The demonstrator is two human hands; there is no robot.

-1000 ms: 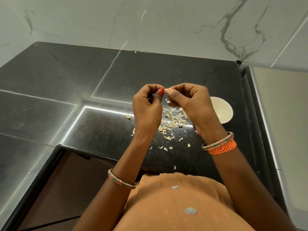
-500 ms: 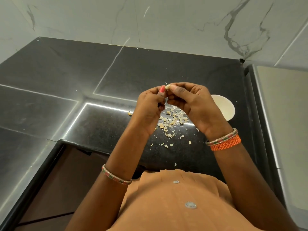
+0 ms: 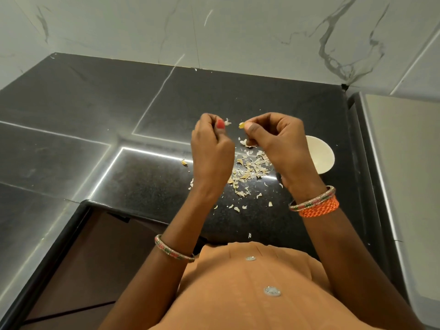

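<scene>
**Above the peel pile: clove to the right, skin to the left**

Over the dark counter (image 3: 142, 186) we hold both hands raised, side by side, with a small gap between their fingertips. Our right hand (image 3: 278, 144) pinches the clove (image 3: 241, 125) between thumb and forefinger. Only its yellowish tip shows, jutting left toward the other hand. So little of it is visible that we cannot tell how its long axis runs inside the pinch. Our left hand (image 3: 212, 148) pinches a pale scrap of skin (image 3: 227, 122) at thumb and fingertip, the other fingers curled in. Skin and clove sit at about the same height, near each other but apart.

What the next move turns on is where each piece has to go. The pile (image 3: 250, 167) of shed skins lies on the counter straight below the gap between our hands, a little nearer the right one. We judge the left hand need only loosen its pinch to let the scrap fall there. The white bowl (image 3: 323, 158) stands just beyond our right wrist, partly hidden by that hand and well away from the left. The right hand, which already holds the clove, is the nearer one. If more skin clings to the clove we cannot see it. If none does, a short swing rightward would bring the clove over the rim.
</scene>
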